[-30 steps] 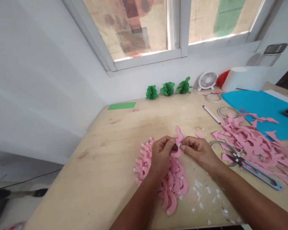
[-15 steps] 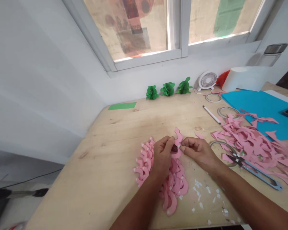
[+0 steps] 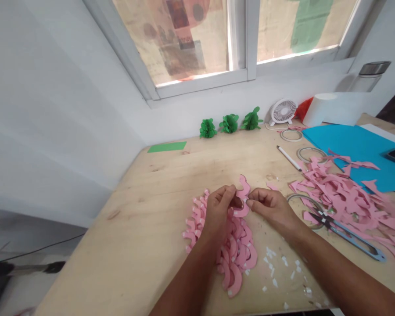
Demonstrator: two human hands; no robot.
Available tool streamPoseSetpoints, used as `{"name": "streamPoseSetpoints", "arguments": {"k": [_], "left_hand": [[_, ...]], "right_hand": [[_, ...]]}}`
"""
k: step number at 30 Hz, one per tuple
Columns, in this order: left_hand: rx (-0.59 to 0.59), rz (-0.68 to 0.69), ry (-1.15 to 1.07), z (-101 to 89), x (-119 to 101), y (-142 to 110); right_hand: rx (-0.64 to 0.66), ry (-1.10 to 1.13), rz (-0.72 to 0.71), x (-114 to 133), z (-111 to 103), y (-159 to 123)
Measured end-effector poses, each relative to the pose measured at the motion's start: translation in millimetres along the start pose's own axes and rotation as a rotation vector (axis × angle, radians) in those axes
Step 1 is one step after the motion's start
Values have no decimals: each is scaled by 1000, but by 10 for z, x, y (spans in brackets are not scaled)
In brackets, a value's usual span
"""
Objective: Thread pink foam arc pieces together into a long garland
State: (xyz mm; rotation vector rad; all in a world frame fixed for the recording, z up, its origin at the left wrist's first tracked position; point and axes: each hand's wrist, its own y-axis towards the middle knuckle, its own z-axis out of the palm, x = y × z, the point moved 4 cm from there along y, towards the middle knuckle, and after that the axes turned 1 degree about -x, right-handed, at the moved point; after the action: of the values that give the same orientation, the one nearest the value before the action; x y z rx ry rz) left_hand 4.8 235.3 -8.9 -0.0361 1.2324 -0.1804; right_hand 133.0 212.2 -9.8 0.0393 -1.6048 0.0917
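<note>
A wavy pink paper cutout [image 3: 245,186] stands between my hands, above a pile of similar pieces. My left hand [image 3: 220,206] is closed, pinching the cutout's left edge between thumb and forefinger. From the other side, my right hand [image 3: 268,206] is closed too, its thumb and forefinger pinching at a small white piece of tape [image 3: 245,200] on the cutout. Overlapping pink cutouts [image 3: 238,250] with white bits at their ends lie under and beside my left hand. More cutouts [image 3: 195,219] spread out left of it, partly hidden by the hand and forearm.
Right of my hands lie blue-handled scissors [image 3: 355,241], tape rolls [image 3: 311,154], pink paper scraps [image 3: 345,197] and a white pen [image 3: 289,158]. White scraps [image 3: 273,267] dot the front. Green paper shapes [image 3: 229,123] and a small fan [image 3: 283,112] stand along the wall.
My left hand has shifted slightly left, its fingers still on the cutout. The right hand stays at the white piece of tape. The whole view has moved very slightly.
</note>
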Motion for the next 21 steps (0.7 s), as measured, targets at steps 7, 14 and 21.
{"name": "streamPoseSetpoints", "arguments": {"k": [7, 14, 21], "left_hand": [[-4, 15, 76, 21, -48, -6], [-53, 105, 181, -9, -56, -28], [-94, 883, 786, 52, -283, -205]], "right_hand": [[22, 13, -4, 37, 16, -7], [-9, 19, 5, 11, 8, 6], [-148, -45, -9, -29, -59, 32]]}}
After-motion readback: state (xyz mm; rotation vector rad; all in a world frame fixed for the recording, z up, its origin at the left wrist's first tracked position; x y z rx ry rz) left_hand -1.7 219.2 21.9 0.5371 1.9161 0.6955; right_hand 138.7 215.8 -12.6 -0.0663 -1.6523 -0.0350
